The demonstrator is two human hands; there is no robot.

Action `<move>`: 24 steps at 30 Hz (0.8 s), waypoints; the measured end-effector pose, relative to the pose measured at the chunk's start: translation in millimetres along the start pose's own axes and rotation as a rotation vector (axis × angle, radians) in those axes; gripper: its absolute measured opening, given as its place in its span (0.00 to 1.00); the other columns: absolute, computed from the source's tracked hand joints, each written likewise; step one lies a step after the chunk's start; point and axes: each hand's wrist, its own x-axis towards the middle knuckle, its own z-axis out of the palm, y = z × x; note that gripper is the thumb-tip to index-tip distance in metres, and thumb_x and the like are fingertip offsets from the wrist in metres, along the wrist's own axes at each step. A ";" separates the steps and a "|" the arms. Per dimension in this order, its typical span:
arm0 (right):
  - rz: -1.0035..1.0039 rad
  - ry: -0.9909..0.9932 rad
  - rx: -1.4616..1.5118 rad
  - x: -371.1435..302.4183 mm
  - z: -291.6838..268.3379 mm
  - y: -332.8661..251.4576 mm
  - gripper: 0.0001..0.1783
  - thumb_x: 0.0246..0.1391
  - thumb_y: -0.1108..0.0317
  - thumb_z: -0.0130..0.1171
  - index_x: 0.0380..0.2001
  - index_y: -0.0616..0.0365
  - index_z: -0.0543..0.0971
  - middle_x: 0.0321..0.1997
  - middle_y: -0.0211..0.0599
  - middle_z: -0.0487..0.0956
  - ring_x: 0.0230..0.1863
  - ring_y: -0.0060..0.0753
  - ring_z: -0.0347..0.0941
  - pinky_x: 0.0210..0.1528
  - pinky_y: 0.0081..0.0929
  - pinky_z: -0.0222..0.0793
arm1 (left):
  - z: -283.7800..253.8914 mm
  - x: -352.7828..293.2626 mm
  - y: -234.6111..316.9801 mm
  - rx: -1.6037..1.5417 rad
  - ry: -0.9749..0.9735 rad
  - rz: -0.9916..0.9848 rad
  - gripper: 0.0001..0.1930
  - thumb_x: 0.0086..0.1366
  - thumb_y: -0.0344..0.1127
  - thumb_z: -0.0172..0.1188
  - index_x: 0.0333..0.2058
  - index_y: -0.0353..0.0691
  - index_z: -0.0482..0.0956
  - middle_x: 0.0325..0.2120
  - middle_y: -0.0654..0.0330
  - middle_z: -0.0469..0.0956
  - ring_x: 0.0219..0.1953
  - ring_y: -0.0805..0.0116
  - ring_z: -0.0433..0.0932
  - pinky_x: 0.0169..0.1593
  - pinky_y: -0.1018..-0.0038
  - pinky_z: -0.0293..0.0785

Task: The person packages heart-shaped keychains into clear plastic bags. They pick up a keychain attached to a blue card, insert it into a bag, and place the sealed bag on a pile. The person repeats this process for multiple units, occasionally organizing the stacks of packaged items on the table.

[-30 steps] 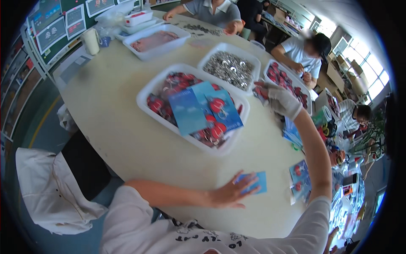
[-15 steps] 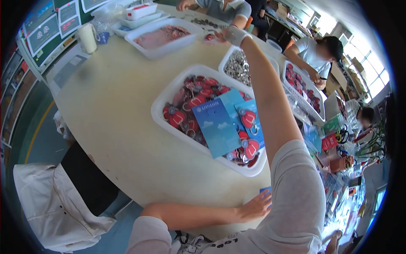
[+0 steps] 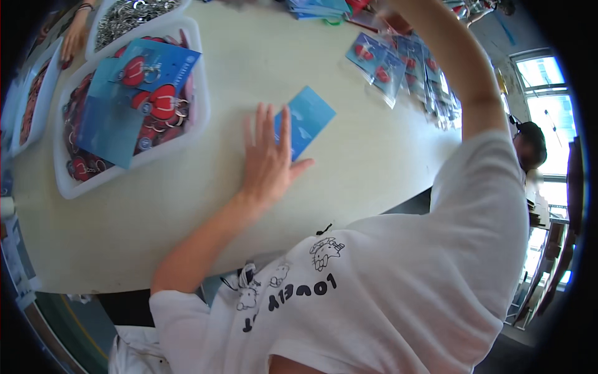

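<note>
My left hand (image 3: 268, 159) lies flat on the pale round table (image 3: 349, 162) with its fingers spread. The fingertips rest on the near edge of a blue card (image 3: 311, 118). My right arm (image 3: 455, 68) stretches away over the table in a white T-shirt sleeve, and its hand is cut off by the top edge of the picture. To the left of my left hand stands a white tray (image 3: 200, 112) holding red heart-shaped keyrings (image 3: 163, 100) and blue cards (image 3: 109, 124).
A tray of metal rings (image 3: 128, 15) and another tray (image 3: 34, 93) stand farther left, with another person's hand (image 3: 75, 37) by them. Bagged keyrings on blue cards (image 3: 386, 59) lie at the far right. A person in a dark cap (image 3: 529, 146) sits at the right.
My right arm has reached farther across the table until its hand left the picture, and the view has swung round. My left hand stays flat on the blue card.
</note>
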 end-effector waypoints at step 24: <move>0.581 -0.289 -0.124 -156.8 137.5 -49.2 0.29 0.39 0.47 0.69 0.37 0.55 0.71 0.26 0.44 0.79 0.32 0.51 0.77 0.38 0.41 0.70 | -173.3 -68.8 -72.6 0.332 1.015 -0.580 0.19 0.63 0.34 0.59 0.51 0.31 0.73 0.46 0.50 0.76 0.51 0.57 0.73 0.56 0.66 0.64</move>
